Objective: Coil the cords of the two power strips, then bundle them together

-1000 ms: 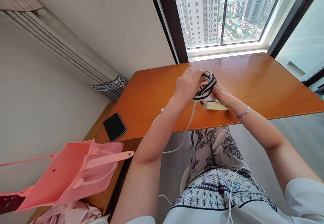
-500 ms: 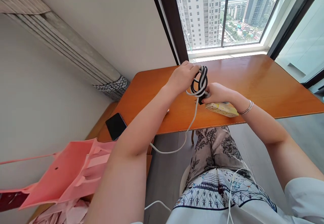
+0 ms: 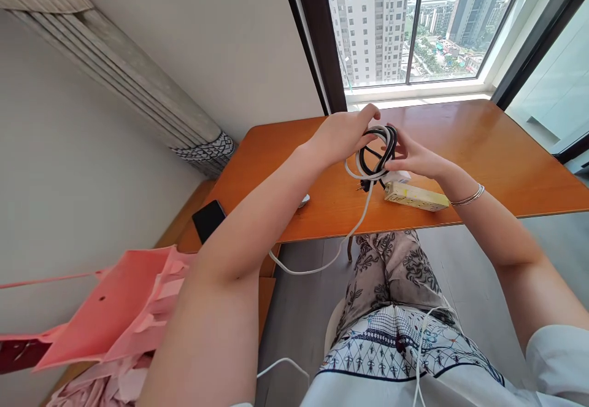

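A coil of black and white cables (image 3: pixel 378 152) is held upright above the table between my two hands. My left hand (image 3: pixel 345 138) grips its upper left side, with one finger lifted clear. My right hand (image 3: pixel 416 156) has thumb and fingers around the coil's right side. A black plug (image 3: pixel 365 185) hangs at the bottom of the coil. From there a white cable (image 3: pixel 346 241) droops over the table's front edge. Just below my right hand lies a pale yellow power strip (image 3: pixel 416 197), with a white object (image 3: pixel 397 177) behind it, partly hidden.
The brown wooden table (image 3: pixel 464 149) stands by a window. A black phone (image 3: pixel 208 220) lies at its left end, partly covered by my arm. A small white object (image 3: pixel 304 201) sits near the front edge. A pink bag (image 3: pixel 119 309) is at the lower left.
My right hand has moved up from the plug near the power strip to the coil's right side. The coil has shifted slightly right, and one left finger has lifted.
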A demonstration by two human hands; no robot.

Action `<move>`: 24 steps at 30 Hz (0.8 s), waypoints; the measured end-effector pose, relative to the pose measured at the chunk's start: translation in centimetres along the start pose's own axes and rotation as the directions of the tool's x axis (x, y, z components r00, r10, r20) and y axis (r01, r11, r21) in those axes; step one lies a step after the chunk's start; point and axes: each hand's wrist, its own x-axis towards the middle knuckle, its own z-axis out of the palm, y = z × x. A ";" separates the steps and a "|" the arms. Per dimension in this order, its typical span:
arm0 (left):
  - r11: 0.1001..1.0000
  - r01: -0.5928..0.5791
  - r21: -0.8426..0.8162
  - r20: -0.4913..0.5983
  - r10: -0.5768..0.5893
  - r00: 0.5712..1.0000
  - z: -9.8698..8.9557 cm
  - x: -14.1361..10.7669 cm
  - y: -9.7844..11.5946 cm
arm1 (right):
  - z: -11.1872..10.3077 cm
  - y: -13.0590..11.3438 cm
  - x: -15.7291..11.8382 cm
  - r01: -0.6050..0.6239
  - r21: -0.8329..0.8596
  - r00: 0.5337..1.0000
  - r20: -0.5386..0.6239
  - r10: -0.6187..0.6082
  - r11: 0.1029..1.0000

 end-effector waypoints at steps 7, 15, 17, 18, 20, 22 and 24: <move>0.990 -0.030 -0.141 -0.055 0.023 0.998 -0.2 -0.1 0.6 | 1.1 0.6 1.8 0.188 0.213 0.978 -0.126 -0.164 0.959; 0.993 -0.080 -0.089 -0.218 0.059 0.974 1.5 -0.3 -0.2 | 1.9 -0.4 2.4 0.208 0.195 0.949 -0.276 -0.150 0.959; 0.993 -0.116 -0.022 -0.207 0.109 0.972 1.8 -0.2 -0.4 | 1.5 -0.8 2.5 0.198 0.161 0.953 -0.262 -0.151 0.967; 0.992 -0.127 -0.004 -0.199 0.123 0.972 1.9 -0.1 -0.5 | 1.4 -1.0 2.5 0.191 0.167 0.958 -0.245 -0.147 0.967; 0.993 -0.117 -0.014 -0.195 0.112 0.974 1.7 0.0 -0.5 | 1.3 -1.1 2.7 0.172 0.216 0.968 -0.215 -0.125 0.961; 0.994 -0.076 -0.073 -0.214 0.058 0.975 1.5 0.3 -0.6 | 1.5 -1.0 2.9 0.164 0.255 0.965 -0.241 -0.101 0.953; 0.987 -0.035 -0.160 -0.251 -0.006 0.968 1.4 0.4 -0.7 | 1.8 -1.0 3.1 0.181 0.246 0.943 -0.318 -0.097 0.952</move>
